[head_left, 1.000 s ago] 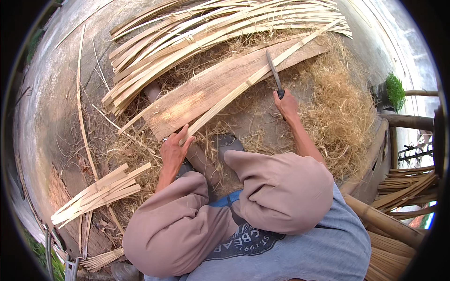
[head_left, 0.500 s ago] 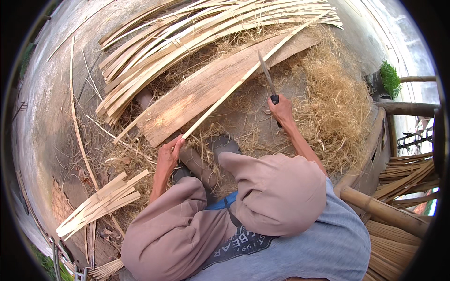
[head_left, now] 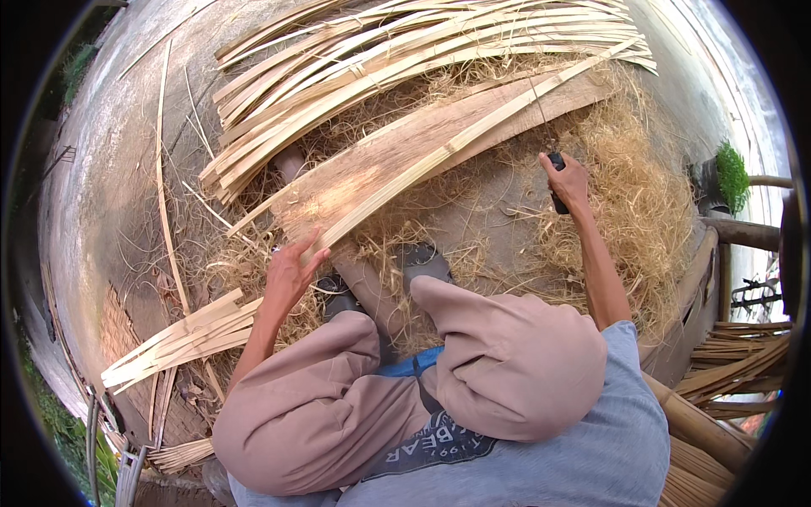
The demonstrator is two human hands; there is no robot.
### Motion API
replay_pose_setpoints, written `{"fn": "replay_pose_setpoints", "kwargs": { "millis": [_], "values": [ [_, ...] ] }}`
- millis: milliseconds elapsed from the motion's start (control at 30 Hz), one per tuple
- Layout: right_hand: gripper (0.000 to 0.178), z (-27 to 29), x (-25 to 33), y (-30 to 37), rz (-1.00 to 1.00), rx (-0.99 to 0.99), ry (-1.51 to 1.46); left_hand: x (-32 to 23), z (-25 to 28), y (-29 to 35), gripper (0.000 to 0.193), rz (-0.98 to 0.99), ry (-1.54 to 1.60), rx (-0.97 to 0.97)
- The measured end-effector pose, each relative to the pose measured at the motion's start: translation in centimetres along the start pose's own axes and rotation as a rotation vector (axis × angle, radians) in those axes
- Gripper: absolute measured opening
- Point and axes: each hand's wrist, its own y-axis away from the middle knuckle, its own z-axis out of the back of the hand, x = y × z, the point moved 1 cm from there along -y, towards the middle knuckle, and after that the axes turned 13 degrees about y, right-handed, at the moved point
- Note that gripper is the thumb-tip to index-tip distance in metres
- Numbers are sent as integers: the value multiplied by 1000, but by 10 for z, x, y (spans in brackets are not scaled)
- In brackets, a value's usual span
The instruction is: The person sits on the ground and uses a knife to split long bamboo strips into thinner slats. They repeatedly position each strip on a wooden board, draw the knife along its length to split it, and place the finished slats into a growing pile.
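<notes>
A long pale bamboo strip (head_left: 443,152) slants across a worn wooden board (head_left: 355,173), its far end passing over the board's right part. My left hand (head_left: 291,269) pinches the near end of this strip, beside the board's lower left corner. The index finger looks extended along it. To the right, my right hand (head_left: 569,181) is wrapped around the black handle of a knife (head_left: 556,160). The thin blade points away from me, seen nearly edge-on, and its tip reaches over the board close to the strip.
Beyond the board lies a large pile of split bamboo strips (head_left: 338,97). Curly shavings (head_left: 638,198) heap up on the right. A smaller bundle of strips (head_left: 182,338) rests at my left. Bamboo poles (head_left: 739,232) and more strips stand at the right edge.
My right hand with the knife has shifted right and slightly away. The strip has turned to show its broader face, and my left fingers have loosened at its end. The view has shifted slightly.
</notes>
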Motion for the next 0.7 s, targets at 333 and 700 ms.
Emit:
{"fn": "replay_pose_setpoints", "kwargs": {
  "millis": [333, 700],
  "values": [
    [36, -108, 114, 170, 439, 805, -391, -178, 8, -176, 42, -174, -189, 443],
    [28, -122, 114, 151, -75, 495, -646, -188, -250, -252, 27, -188, -77, -240]
  ]
}}
